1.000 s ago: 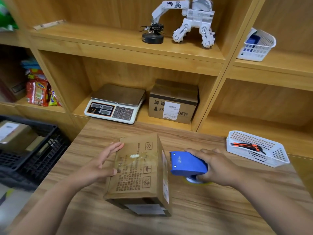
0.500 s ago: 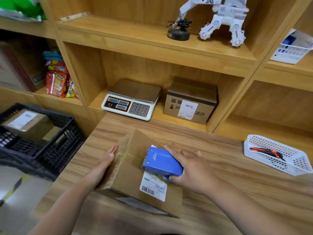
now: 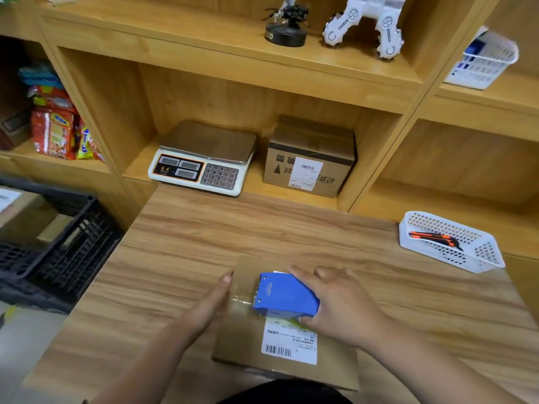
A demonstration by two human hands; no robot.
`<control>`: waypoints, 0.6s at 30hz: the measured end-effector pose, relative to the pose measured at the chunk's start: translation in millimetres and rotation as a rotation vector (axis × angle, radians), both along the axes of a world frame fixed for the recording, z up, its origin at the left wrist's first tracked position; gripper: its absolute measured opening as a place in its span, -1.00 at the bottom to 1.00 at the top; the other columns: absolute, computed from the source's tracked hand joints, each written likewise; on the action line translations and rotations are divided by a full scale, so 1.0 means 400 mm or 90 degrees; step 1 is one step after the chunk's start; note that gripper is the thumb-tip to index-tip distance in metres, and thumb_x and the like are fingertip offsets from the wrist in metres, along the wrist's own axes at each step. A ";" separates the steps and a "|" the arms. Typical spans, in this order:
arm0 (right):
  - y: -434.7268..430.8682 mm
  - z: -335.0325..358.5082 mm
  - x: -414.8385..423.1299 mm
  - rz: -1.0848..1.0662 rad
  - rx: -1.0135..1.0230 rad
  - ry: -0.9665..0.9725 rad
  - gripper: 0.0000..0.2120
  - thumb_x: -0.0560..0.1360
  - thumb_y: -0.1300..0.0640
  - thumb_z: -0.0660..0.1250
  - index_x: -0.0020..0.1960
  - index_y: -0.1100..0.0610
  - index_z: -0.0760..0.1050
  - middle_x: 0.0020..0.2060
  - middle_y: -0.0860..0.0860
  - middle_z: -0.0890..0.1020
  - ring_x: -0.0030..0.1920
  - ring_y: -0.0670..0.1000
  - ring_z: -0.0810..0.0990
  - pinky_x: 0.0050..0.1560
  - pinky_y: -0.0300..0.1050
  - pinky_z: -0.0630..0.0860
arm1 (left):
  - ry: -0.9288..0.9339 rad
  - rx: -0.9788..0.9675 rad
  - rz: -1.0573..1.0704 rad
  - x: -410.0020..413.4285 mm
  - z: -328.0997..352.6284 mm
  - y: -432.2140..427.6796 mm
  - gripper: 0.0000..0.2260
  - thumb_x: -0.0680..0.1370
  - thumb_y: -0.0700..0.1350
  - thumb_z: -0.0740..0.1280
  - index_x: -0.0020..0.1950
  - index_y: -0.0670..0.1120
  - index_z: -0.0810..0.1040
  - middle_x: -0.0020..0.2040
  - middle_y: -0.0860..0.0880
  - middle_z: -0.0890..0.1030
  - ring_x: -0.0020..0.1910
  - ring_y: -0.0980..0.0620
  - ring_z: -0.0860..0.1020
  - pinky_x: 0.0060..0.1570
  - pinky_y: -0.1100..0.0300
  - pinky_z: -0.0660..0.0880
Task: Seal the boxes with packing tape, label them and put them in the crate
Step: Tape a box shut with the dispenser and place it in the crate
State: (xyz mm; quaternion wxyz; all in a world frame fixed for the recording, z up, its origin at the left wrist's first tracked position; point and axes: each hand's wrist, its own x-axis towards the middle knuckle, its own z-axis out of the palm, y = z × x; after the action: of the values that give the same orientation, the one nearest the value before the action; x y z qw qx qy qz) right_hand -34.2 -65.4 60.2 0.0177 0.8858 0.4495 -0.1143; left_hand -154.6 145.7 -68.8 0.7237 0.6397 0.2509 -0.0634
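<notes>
Box [image 3: 233,339] on table [image 3: 180,246] — left hand [image 3: 214,301] flat, fingers straight against its side; right hand [image 3: 335,304] clamped on dispenser [image 3: 284,295] atop box, label [image 3: 290,344] beside.

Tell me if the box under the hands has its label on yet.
On: a white barcode label lies flat on the box, on its top face.

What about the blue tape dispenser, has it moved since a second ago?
Yes. The blue tape dispenser went left, away from the white basket, off the table onto the box.
</notes>
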 end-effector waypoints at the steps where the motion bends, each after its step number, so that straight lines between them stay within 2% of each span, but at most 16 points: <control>1: 0.002 -0.003 -0.001 -0.004 -0.001 0.002 -0.21 0.41 -0.23 0.28 0.51 -0.23 -0.06 0.14 -0.08 0.42 0.24 -0.02 0.38 0.09 -0.11 0.15 | -0.021 0.038 0.009 0.003 -0.007 0.010 -0.42 0.38 0.42 0.23 0.33 0.21 0.35 0.43 0.10 0.33 0.40 0.16 0.28 0.45 0.07 0.15; 2: 0.004 -0.005 0.000 -0.005 -0.002 0.001 -0.21 0.41 -0.23 0.28 0.51 -0.24 -0.07 0.14 -0.08 0.42 0.24 -0.02 0.38 0.12 -0.10 0.16 | -0.041 0.082 0.000 0.010 -0.014 0.019 -0.35 0.32 0.40 0.30 0.34 0.20 0.31 0.46 0.08 0.29 0.41 0.16 0.25 0.45 0.07 0.15; 4: 0.007 -0.004 0.005 -0.006 -0.004 -0.002 -0.21 0.42 -0.24 0.27 0.51 -0.24 -0.08 0.15 -0.08 0.41 0.24 -0.02 0.37 0.12 -0.09 0.16 | -0.070 0.201 -0.066 0.023 0.027 0.010 -0.27 0.31 0.27 0.37 0.43 0.14 0.23 0.46 0.18 0.18 0.44 0.22 0.15 0.44 0.17 0.12; 6: 0.008 -0.001 0.011 0.007 -0.011 -0.012 -0.20 0.42 -0.24 0.27 0.51 -0.25 -0.11 0.14 -0.07 0.42 0.23 -0.02 0.38 0.08 -0.10 0.14 | -0.115 0.344 -0.135 0.033 0.046 0.010 -0.19 0.25 0.29 0.34 0.45 0.12 0.16 0.41 0.28 0.06 0.44 0.32 -0.01 0.42 0.29 0.01; 8: 0.010 -0.001 0.012 0.024 -0.017 -0.021 -0.20 0.42 -0.24 0.26 0.51 -0.25 -0.13 0.13 -0.07 0.42 0.21 -0.01 0.39 0.09 -0.10 0.13 | -0.117 0.441 -0.164 0.034 0.052 0.025 -0.13 0.21 0.32 0.33 0.46 0.11 0.16 0.39 0.32 0.04 0.42 0.36 -0.10 0.41 0.30 -0.04; 11: 0.013 -0.003 0.016 0.031 -0.018 -0.021 -0.19 0.41 -0.25 0.25 0.51 -0.25 -0.14 0.13 -0.07 0.43 0.20 0.00 0.40 0.14 -0.10 0.15 | -0.090 0.484 -0.251 0.027 0.042 0.031 -0.10 0.19 0.32 0.36 0.47 0.18 0.12 0.48 0.26 0.02 0.46 0.32 -0.15 0.42 0.30 -0.08; 15: 0.018 -0.001 0.022 0.049 -0.020 -0.009 -0.18 0.41 -0.28 0.24 0.51 -0.24 -0.17 0.13 -0.06 0.44 0.20 0.00 0.41 0.19 -0.10 0.14 | -0.063 0.541 -0.290 0.023 0.031 0.016 -0.02 0.16 0.27 0.44 0.50 0.19 0.06 0.42 0.41 -0.11 0.44 0.31 -0.21 0.44 0.25 -0.11; 18: 0.014 0.008 0.027 0.065 -0.029 0.008 -0.16 0.38 -0.37 0.22 0.51 -0.23 -0.14 0.10 -0.04 0.46 0.15 0.00 0.43 0.18 -0.10 0.14 | -0.052 0.548 -0.291 0.022 0.035 0.020 -0.04 0.13 0.29 0.40 0.46 0.25 0.05 0.37 0.50 -0.14 0.44 0.30 -0.24 0.46 0.20 -0.12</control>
State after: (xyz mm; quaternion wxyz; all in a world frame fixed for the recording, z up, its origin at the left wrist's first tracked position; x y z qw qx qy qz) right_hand -23.3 -60.0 63.5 0.0408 0.8602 0.4918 -0.1288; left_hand -145.7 153.9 -55.0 0.3701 0.9217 0.0790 -0.0859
